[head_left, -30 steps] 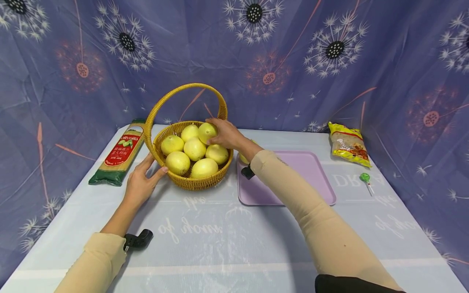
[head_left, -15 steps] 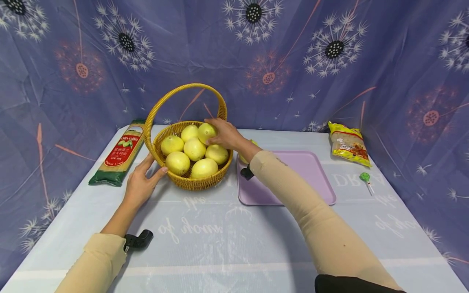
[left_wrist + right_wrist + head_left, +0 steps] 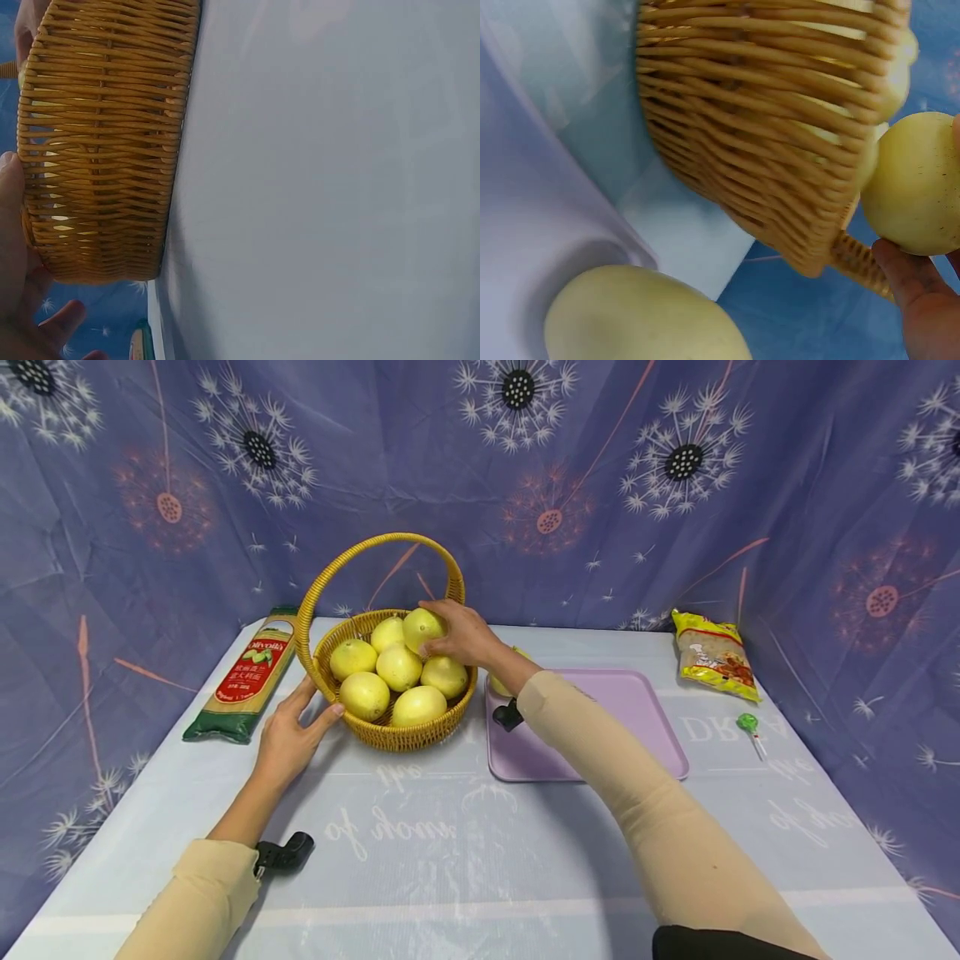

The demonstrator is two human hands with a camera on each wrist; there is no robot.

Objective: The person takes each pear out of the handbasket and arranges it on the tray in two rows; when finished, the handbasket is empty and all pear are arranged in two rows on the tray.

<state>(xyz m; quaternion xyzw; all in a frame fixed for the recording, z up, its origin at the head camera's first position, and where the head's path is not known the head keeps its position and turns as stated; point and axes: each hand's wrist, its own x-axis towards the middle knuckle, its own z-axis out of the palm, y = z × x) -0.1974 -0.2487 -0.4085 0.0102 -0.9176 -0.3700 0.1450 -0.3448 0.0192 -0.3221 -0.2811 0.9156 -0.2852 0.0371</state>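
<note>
In the head view a wicker basket (image 3: 405,740) with a tall arched handle stands on the table, filled with several pale yellow round fruits (image 3: 365,695). My right hand (image 3: 467,637) reaches over its right rim and grips one fruit (image 3: 422,628) between thumb and fingers, on top of the others. The right wrist view shows this held fruit (image 3: 915,180) just beyond the rim. My left hand (image 3: 287,742) touches the basket's left side with spread fingers. In the left wrist view its thumb (image 3: 10,180) rests at the rim.
A lilac tray (image 3: 637,727) lies right of the basket; another yellow fruit (image 3: 637,322) sits on it, partly behind my right wrist. A pasta packet (image 3: 251,672) lies at left. At right are a yellow snack bag (image 3: 715,656) and a green lollipop (image 3: 748,723). A patterned curtain (image 3: 570,585) hangs behind.
Hardly anything differs. The right hand and its fruit have shifted very slightly to the left; the left hand and the basket stay in place.
</note>
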